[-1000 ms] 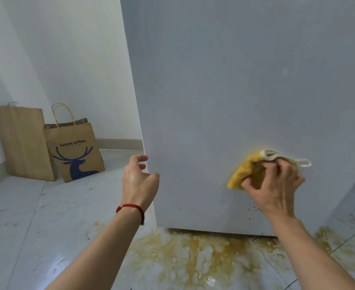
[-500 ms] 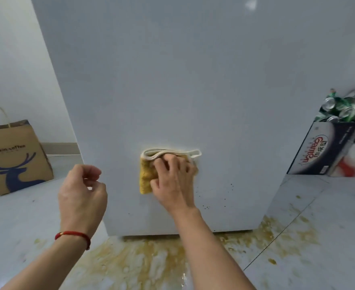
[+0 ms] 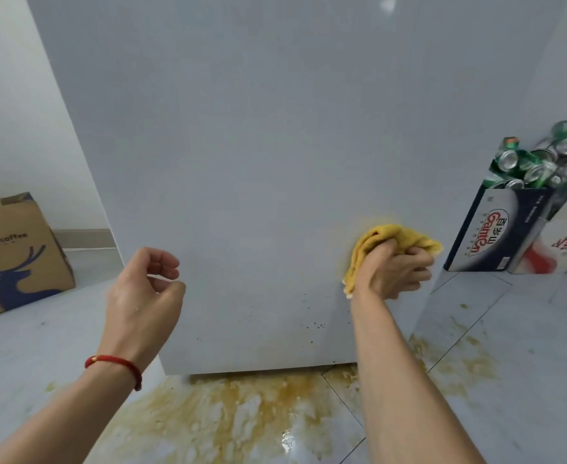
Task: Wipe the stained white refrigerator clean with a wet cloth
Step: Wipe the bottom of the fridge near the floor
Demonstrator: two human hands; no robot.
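The white refrigerator point(image 3: 258, 162) fills the middle of the view, its flat side facing me. Small dark specks dot its lower part, near the bottom right. My right hand point(image 3: 394, 272) grips a bunched yellow cloth point(image 3: 372, 242) and holds it against the refrigerator's lower right edge. My left hand point(image 3: 143, 296) hovers in front of the lower left of the refrigerator with its fingers loosely curled, holding nothing. A red string bracelet circles that wrist.
A yellow-brown spill point(image 3: 228, 413) spreads over the grey floor tiles below the refrigerator and to its right. A brown paper bag point(image 3: 11, 252) with a blue deer stands at the left. Cardboard boxes point(image 3: 496, 229) piled with empty cans stand at the right.
My right hand slid the cloth from the lower middle of the refrigerator to its lower right edge and bunched it up. My left hand stayed raised and empty.
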